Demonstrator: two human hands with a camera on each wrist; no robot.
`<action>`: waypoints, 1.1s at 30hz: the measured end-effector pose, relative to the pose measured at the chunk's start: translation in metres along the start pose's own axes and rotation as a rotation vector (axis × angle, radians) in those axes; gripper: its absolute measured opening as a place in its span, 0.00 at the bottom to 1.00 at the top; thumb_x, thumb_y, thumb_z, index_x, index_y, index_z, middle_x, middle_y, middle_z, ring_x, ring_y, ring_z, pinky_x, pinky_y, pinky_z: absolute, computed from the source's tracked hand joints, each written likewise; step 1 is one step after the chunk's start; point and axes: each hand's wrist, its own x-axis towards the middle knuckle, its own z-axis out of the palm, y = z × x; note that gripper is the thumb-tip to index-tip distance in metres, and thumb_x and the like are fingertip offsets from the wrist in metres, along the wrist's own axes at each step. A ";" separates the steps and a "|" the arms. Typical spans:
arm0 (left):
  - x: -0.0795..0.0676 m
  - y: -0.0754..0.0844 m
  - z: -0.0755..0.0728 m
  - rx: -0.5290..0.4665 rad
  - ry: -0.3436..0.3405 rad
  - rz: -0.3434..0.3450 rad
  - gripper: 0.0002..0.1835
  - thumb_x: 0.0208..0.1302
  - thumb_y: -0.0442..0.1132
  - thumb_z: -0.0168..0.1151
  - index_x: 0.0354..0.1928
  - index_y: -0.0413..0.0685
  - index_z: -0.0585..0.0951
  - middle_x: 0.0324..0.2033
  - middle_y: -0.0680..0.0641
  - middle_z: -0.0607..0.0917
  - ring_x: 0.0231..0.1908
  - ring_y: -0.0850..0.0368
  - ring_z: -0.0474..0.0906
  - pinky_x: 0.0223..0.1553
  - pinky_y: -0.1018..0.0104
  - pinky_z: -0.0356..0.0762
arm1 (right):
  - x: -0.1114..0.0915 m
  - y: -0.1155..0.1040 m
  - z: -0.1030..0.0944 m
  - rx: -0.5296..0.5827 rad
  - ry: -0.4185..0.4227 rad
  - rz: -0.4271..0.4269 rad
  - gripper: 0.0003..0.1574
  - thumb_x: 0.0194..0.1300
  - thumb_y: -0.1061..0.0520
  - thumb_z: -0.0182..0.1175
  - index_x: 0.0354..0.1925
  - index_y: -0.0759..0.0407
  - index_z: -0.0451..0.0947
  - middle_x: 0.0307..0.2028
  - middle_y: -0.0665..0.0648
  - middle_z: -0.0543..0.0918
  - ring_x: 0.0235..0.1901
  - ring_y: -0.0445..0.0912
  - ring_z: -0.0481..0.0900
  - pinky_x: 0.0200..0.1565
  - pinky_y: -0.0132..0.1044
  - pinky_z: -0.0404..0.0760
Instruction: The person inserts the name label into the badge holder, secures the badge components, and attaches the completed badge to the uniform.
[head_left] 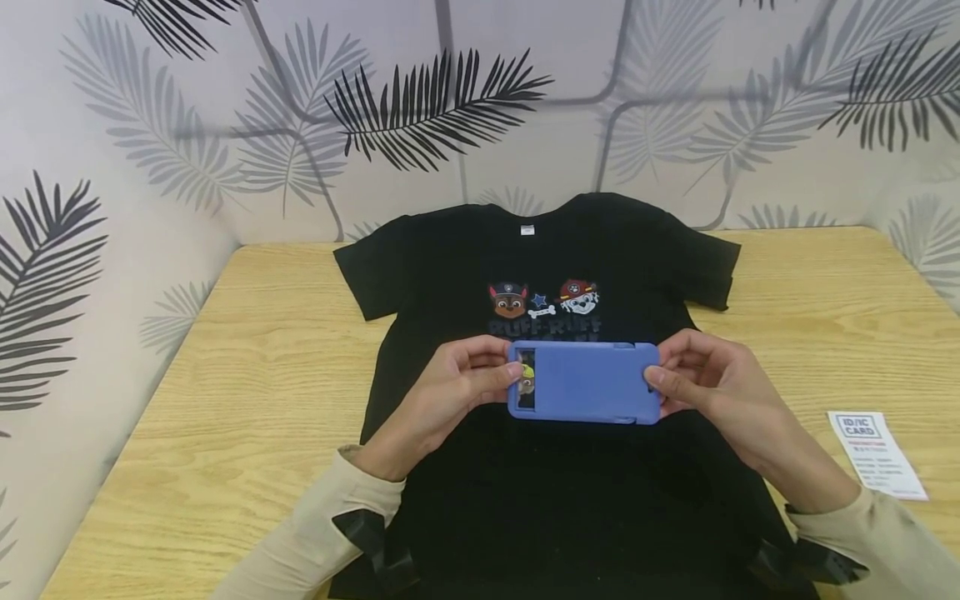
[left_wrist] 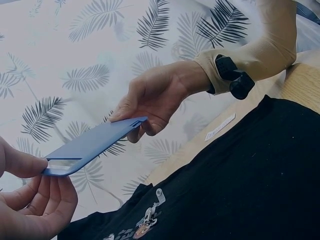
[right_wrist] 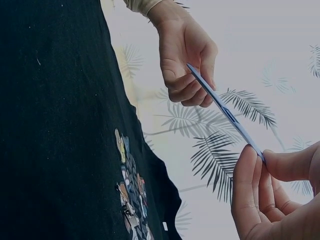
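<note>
A flat blue card holder [head_left: 581, 383] is held level above a black T-shirt [head_left: 555, 500] by both hands. My left hand [head_left: 450, 387] pinches its left end, thumb on top beside a see-through window [head_left: 527, 392]. The right hand [head_left: 712, 383] pinches the opposite end, thumb over the notched edge. In the left wrist view the blue card holder [left_wrist: 97, 141] slants up from the left hand [left_wrist: 37, 205] to the right hand [left_wrist: 157, 97]. Seen nearly edge-on in the right wrist view, the card holder [right_wrist: 225, 110] is thin.
The T-shirt lies spread on a wooden table [head_left: 247, 392], with cartoon dog faces [head_left: 508, 300] printed on its chest. A white card [head_left: 877, 457] reading "ID/IC CARD" lies at the right. Leaf-patterned cloth [head_left: 525, 125] hangs behind the table.
</note>
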 end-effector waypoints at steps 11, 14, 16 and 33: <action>-0.001 0.001 0.000 0.019 0.010 -0.012 0.16 0.65 0.29 0.58 0.51 0.25 0.73 0.35 0.43 0.81 0.34 0.56 0.79 0.42 0.61 0.80 | 0.000 0.000 0.000 -0.015 -0.004 0.000 0.04 0.66 0.65 0.60 0.39 0.59 0.76 0.30 0.52 0.81 0.26 0.45 0.82 0.30 0.36 0.83; 0.000 0.001 0.000 0.021 0.009 -0.012 0.15 0.65 0.29 0.58 0.51 0.25 0.73 0.36 0.40 0.81 0.34 0.56 0.79 0.42 0.61 0.80 | 0.001 -0.001 0.000 -0.023 -0.006 0.008 0.04 0.66 0.65 0.60 0.39 0.59 0.76 0.30 0.52 0.81 0.26 0.44 0.82 0.31 0.36 0.83; -0.001 0.002 0.000 0.021 0.009 -0.011 0.15 0.65 0.29 0.58 0.51 0.25 0.73 0.37 0.39 0.81 0.34 0.56 0.79 0.43 0.61 0.80 | 0.001 -0.001 0.000 -0.025 -0.006 0.010 0.04 0.66 0.65 0.60 0.39 0.59 0.76 0.30 0.51 0.82 0.26 0.44 0.81 0.31 0.36 0.83; 0.000 0.000 -0.001 0.025 0.008 -0.006 0.16 0.66 0.29 0.58 0.51 0.23 0.72 0.36 0.40 0.81 0.34 0.57 0.79 0.43 0.60 0.81 | 0.002 0.001 0.000 -0.047 0.000 0.023 0.04 0.66 0.64 0.60 0.39 0.60 0.75 0.30 0.51 0.81 0.26 0.44 0.82 0.31 0.37 0.83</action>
